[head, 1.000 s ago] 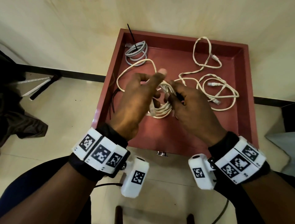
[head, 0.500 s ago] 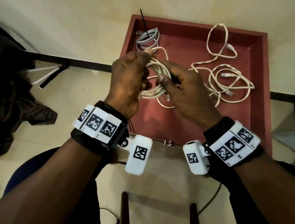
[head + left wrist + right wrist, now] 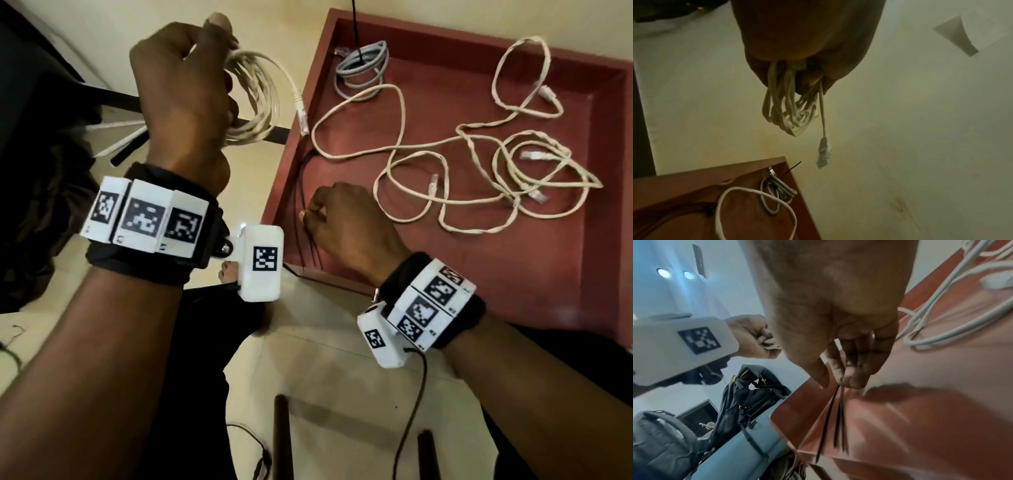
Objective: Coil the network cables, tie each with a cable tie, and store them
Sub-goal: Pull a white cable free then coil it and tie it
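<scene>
My left hand (image 3: 186,78) grips a coiled white network cable (image 3: 258,96) in its fist, held up left of the red-brown tray (image 3: 513,274); one plug (image 3: 824,152) dangles from the coil (image 3: 789,113). My right hand (image 3: 342,222) is down at the tray's near left corner, thumb and fingertips (image 3: 846,378) pinching black cable ties (image 3: 838,418) that lie on the tray floor. A grey coiled cable (image 3: 363,65) with a black tie lies in the far left corner. Loose white cables (image 3: 479,164) sprawl across the middle and right of the tray.
Dark bags (image 3: 748,395) and dark clothing (image 3: 44,205) lie on the pale floor at the left. A black strip (image 3: 113,99) runs along the foot of the wall. Two dark chair legs (image 3: 284,438) show at the bottom, with thin wires (image 3: 411,404) from the wrist cameras.
The left hand carried the white coil up and left, off the tray. The right hand let go of the coil and dropped to the black cable ties at the tray's left side.
</scene>
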